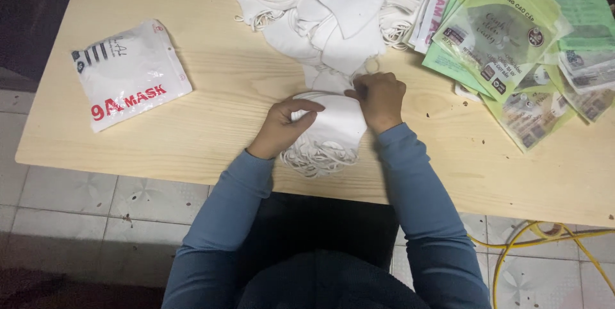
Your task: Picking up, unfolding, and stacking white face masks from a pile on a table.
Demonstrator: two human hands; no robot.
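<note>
Head view: the left hand [282, 128] and right hand [379, 99] are both closed on a small stack of white face masks [333, 131] at the near edge of the wooden table [211, 97]. One sealed white pouch [128, 73] lies finished to the left; a large loose mask pile [333, 8] and green empty pouches [512, 40] remain.

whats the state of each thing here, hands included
left hand: closed on the near edge of the mask stack
right hand: fingers pinched on the stack's far edge
mask stack: folded flat, held on the table, ear loops hanging loose
mask pile: loose, unpacked, heaped
white packet: filled, lying flat
green packets: flat, overlapping, fanned out
yellow cable: loose on the floor
</note>
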